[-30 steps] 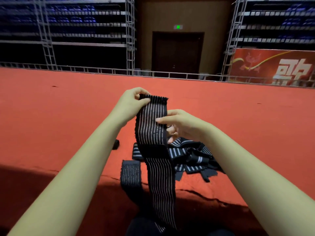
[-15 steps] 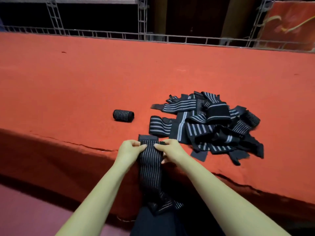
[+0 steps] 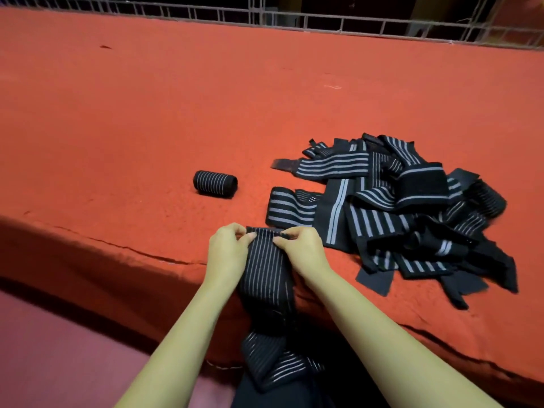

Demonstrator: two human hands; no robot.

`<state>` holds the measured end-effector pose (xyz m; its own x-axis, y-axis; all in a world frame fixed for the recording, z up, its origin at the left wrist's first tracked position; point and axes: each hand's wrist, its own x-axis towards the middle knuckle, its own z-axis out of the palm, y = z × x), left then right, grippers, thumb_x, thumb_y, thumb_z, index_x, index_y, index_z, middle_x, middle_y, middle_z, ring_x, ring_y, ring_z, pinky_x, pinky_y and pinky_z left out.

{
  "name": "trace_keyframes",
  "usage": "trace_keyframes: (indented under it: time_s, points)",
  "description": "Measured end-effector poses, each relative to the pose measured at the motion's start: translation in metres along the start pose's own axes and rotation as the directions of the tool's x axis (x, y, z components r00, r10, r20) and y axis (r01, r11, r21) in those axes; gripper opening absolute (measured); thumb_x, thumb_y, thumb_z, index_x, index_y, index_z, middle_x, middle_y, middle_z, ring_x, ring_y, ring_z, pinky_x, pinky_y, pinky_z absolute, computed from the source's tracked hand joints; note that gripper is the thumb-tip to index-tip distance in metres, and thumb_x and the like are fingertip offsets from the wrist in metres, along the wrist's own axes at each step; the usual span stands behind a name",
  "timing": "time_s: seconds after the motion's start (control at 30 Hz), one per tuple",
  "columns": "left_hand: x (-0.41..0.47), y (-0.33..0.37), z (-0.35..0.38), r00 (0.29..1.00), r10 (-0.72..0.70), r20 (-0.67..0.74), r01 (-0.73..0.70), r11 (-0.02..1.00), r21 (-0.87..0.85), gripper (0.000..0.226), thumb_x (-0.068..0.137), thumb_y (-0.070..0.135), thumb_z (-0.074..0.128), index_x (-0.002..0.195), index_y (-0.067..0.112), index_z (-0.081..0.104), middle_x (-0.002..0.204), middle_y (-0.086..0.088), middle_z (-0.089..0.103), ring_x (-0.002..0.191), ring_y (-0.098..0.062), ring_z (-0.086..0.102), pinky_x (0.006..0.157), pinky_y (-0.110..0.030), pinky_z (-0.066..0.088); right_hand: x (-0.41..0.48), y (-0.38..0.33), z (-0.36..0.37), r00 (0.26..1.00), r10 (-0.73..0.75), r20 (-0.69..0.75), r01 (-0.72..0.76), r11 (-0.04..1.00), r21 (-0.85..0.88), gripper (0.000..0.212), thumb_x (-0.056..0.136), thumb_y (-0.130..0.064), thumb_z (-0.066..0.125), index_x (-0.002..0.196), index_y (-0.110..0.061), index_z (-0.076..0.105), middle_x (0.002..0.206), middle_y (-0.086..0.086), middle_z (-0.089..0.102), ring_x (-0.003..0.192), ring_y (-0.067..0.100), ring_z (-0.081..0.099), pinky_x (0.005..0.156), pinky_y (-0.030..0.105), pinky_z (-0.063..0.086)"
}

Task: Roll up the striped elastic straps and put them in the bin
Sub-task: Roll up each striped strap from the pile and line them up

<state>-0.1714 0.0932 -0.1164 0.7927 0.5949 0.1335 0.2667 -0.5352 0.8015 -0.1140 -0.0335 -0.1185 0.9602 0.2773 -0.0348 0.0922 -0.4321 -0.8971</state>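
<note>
A black strap with thin white stripes [image 3: 266, 269] lies on the near edge of the red platform [image 3: 147, 119] and hangs down over it toward my lap. My left hand [image 3: 228, 254] pinches its top left corner, and my right hand [image 3: 303, 250] pinches the top right corner, where the end is folded over. One rolled strap [image 3: 215, 184] lies on the platform to the left. A loose pile of striped straps [image 3: 397, 210] sits to the right. No bin is in view.
A metal railing [image 3: 323, 22] runs along the platform's far edge. The platform's front edge drops to a purple floor [image 3: 59, 348] at the lower left. Open red surface stretches behind and to the left of the rolled strap.
My hands came down from chest height and laid the strap's top end on the platform edge. The view tilted down, and the strap's end has begun to fold over.
</note>
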Motion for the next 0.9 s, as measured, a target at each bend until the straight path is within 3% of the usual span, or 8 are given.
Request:
trace_keyframes:
  time_s: [0.17,0.23,0.3,0.4,0.5,0.6,0.77,0.9]
  points:
    - [-0.011,0.001,-0.008,0.995,0.049,0.092,-0.023,0.964,-0.265,0.023,0.09,0.023,0.065,0.068,0.017,0.059,0.06,0.012,0.059,0.055,0.005,0.051,0.054,-0.013,0.037,-0.013,0.001,-0.017,0.993,-0.113,0.044,0.106,0.985,0.137,0.004,0.085,-0.012,0.07,0.085,-0.012,0.074,0.084,-0.004,0.07,0.086,0.014,0.065,0.083,0.034,0.052]
    - [-0.014,0.011,-0.007,0.99,0.071,0.121,-0.013,0.907,-0.421,0.019,0.091,0.018,0.064,0.072,0.014,0.063,0.077,0.006,0.066,0.061,0.008,0.055,0.059,-0.009,0.04,-0.02,-0.001,-0.031,0.989,-0.141,0.05,0.128,0.971,0.204,0.006,0.082,-0.015,0.073,0.079,-0.02,0.072,0.081,-0.005,0.068,0.086,0.016,0.066,0.084,0.039,0.053]
    - [-0.015,0.027,0.0,0.988,0.092,0.123,-0.009,0.835,-0.55,0.009,0.09,0.013,0.064,0.084,0.008,0.068,0.1,-0.005,0.069,0.079,0.002,0.062,0.075,-0.012,0.047,-0.025,-0.003,-0.049,0.984,-0.175,0.025,0.165,0.959,0.232,0.011,0.083,-0.015,0.073,0.075,-0.022,0.069,0.079,-0.004,0.069,0.079,0.011,0.064,0.08,0.033,0.051]
    - [-0.025,0.056,0.02,0.98,0.114,0.164,0.022,0.753,-0.657,0.015,0.09,0.014,0.064,0.088,-0.001,0.067,0.091,-0.005,0.07,0.08,-0.01,0.061,0.076,-0.027,0.049,-0.036,-0.003,-0.082,0.964,-0.256,-0.066,0.264,0.938,0.225,0.013,0.086,-0.011,0.069,0.077,-0.019,0.066,0.077,-0.004,0.067,0.075,0.006,0.06,0.075,0.024,0.048]
    - [-0.046,0.092,0.045,0.966,0.154,0.207,0.036,0.715,-0.698,0.017,0.09,0.013,0.065,0.075,0.005,0.064,0.07,0.002,0.063,0.067,-0.008,0.056,0.064,-0.023,0.046,-0.049,0.007,-0.117,0.943,-0.278,-0.181,0.315,0.922,0.225,0.015,0.089,-0.005,0.064,0.079,-0.017,0.063,0.074,-0.007,0.063,0.071,0.001,0.057,0.07,0.018,0.044]
    - [-0.069,0.12,0.077,0.957,0.16,0.244,0.071,0.684,-0.726,0.018,0.088,0.015,0.069,0.085,-0.003,0.068,0.078,-0.006,0.067,0.075,-0.013,0.059,0.073,-0.029,0.049,-0.064,0.027,-0.157,0.94,-0.233,-0.251,0.291,0.929,0.228,0.015,0.091,-0.005,0.062,0.083,-0.018,0.063,0.073,-0.012,0.062,0.068,-0.003,0.055,0.068,0.017,0.043]
    - [-0.104,0.139,0.124,0.926,0.175,0.334,0.106,0.73,-0.675,0.011,0.085,0.013,0.071,0.074,0.013,0.068,0.069,0.008,0.067,0.067,-0.002,0.059,0.068,-0.019,0.046,-0.086,0.066,-0.197,0.928,-0.146,-0.343,0.251,0.925,0.284,0.013,0.089,0.001,0.062,0.089,-0.012,0.065,0.088,-0.001,0.067,0.08,0.002,0.061,0.077,0.018,0.047]
    - [-0.105,0.128,0.137,0.889,0.274,0.367,-0.024,0.828,-0.56,0.018,0.082,0.003,0.071,0.084,0.02,0.064,0.085,0.01,0.067,0.075,0.008,0.062,0.073,-0.009,0.044,-0.091,0.089,-0.194,0.942,-0.068,-0.327,0.18,0.929,0.324,0.021,0.087,0.006,0.061,0.09,-0.013,0.067,0.087,-0.009,0.069,0.075,-0.006,0.063,0.068,0.011,0.046]
